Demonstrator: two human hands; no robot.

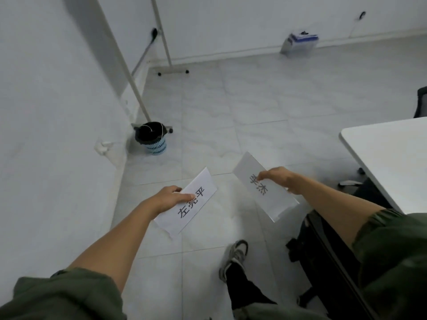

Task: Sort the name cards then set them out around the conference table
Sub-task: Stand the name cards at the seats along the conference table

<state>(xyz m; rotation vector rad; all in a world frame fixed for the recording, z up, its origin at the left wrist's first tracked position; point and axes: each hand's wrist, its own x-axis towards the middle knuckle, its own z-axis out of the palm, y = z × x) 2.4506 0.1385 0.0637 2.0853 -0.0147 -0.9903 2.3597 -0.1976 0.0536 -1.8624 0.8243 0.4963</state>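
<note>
Left grip (169,197) pinches left name card (196,204); right grip (280,179) pinches right name card (262,196), cards apart, over tiled floor (231,100). White worktop (388,158) corner at right. Black-lined bin (151,139) by the left wall (46,88).

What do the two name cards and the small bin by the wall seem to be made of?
Left card and right card: probably thin matte white paper, folded, black characters printed. Bin: apparently blue slotted plastic, lined with a black bag.
</note>
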